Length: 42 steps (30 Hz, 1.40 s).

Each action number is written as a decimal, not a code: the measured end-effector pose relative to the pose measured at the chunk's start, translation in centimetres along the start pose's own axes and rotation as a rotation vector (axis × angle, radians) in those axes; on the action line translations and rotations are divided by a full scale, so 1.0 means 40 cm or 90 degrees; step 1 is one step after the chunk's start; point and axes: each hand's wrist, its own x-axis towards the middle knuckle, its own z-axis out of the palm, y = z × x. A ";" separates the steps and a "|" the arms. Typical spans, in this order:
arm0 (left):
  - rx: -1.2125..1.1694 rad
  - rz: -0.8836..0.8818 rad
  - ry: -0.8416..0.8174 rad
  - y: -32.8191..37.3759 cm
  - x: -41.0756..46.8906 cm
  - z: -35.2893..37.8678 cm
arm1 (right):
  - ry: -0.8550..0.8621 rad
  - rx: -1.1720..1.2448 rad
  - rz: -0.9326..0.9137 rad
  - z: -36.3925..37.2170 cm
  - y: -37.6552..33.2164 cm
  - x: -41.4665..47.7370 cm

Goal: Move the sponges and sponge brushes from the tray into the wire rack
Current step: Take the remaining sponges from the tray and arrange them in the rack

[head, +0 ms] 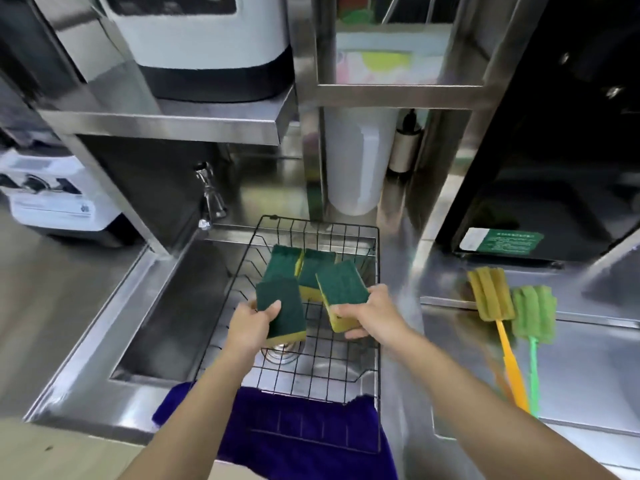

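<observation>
Nearest the camera: two bare forearms reach forward over a purple cloth [304, 434] draped on the front edge of the steel sink [145, 327]. The near end of the black wire rack [377, 306] rests on that cloth; the rest of the rack spans the sink basin.

Left hand [251, 327]: fingers curled around a green-topped, yellow-backed sponge [282, 306], thumb on the green face, the other fingers hidden underneath. Sponge is held tilted, above the rack's wire floor.

Right hand [375, 311]: fingers closed on a second green and yellow sponge [341, 289], thumb at its lower yellow edge, fingertips wrapped behind. This sponge is tipped up on edge, just right of the left hand's sponge, not touching it as far as can be told.

Just beyond both sets of fingertips: two more green sponges [282, 263] lie in the rack, leaning against each other; the right hand's sponge overlaps the nearer one in view.

Right of the right hand, well apart: a steel tray [588, 375] on the counter holds a yellow sponge brush [491, 294] with an orange handle and a green sponge brush [535, 313] with a green handle, side by side, heads on the tray's far rim. Image is motion-blurred here.

Farther back: a tap [207, 195] at the sink's rear left, a white cylinder [356, 161] under a steel shelf, and a white appliance [207, 43] on the upper shelf.
</observation>
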 end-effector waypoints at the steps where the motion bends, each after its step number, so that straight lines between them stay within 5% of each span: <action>1: 0.034 -0.004 -0.004 -0.009 0.009 -0.009 | -0.011 0.008 0.023 0.018 -0.002 0.004; 8: 0.193 -0.013 -0.020 -0.018 0.047 -0.025 | 0.028 0.099 0.164 0.096 0.024 0.025; 11: 0.315 0.014 -0.036 -0.025 0.047 -0.011 | 0.049 0.026 0.193 0.120 0.031 0.023; 19: 0.570 0.220 -0.015 -0.034 0.057 -0.011 | 0.051 -0.244 0.151 0.151 0.030 0.018; 24: 0.667 0.329 -0.041 -0.035 0.052 -0.017 | 0.052 -0.273 0.127 0.132 0.022 0.020; 29: 0.808 0.302 -0.080 -0.031 0.043 -0.023 | -0.016 -0.298 0.133 0.124 0.004 0.020; 42: 0.819 0.350 -0.070 -0.062 0.053 -0.015 | -0.020 -0.243 0.142 0.124 0.001 0.041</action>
